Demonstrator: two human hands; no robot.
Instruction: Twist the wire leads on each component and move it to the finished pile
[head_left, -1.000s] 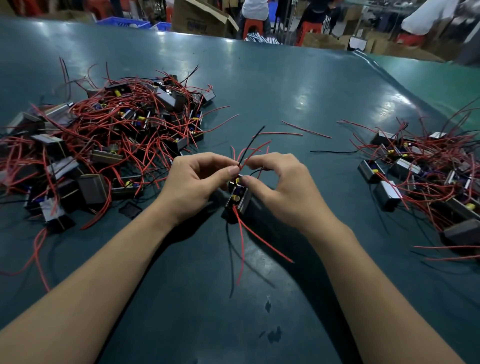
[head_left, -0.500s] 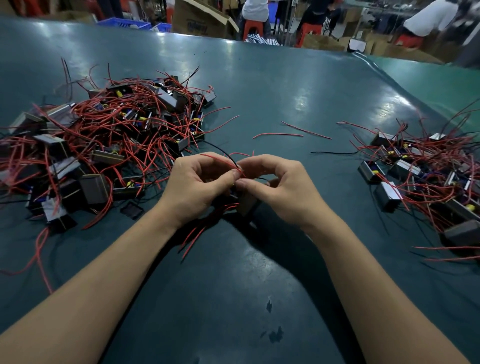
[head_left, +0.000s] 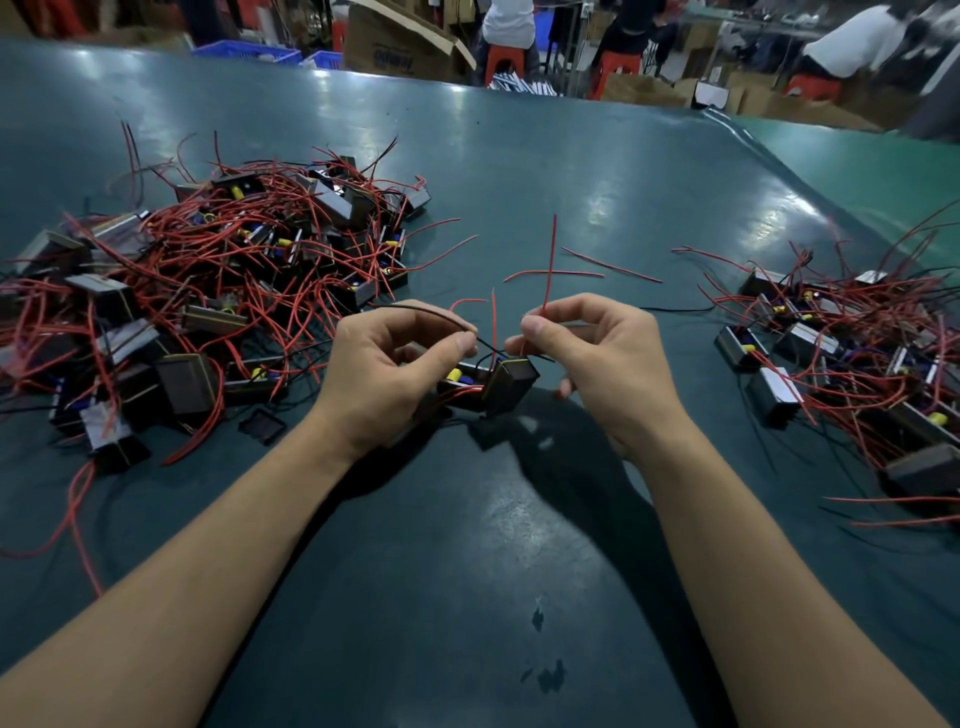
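Component (head_left: 501, 382) held between both hands, just above the bench (head_left: 519, 156); left hand (head_left: 397, 366) pinches a black lead (head_left: 415, 310); right hand (head_left: 597, 353) pinches a red lead (head_left: 550, 260); advise gathering leads close to the body, twisting evenly, avoiding strain.

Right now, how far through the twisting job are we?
Done, apparently: the smaller pile on the right. In hand: one component between the hands, the left hand pinching a black lead, the right hand a red lead. Left: the larger pile on the left.
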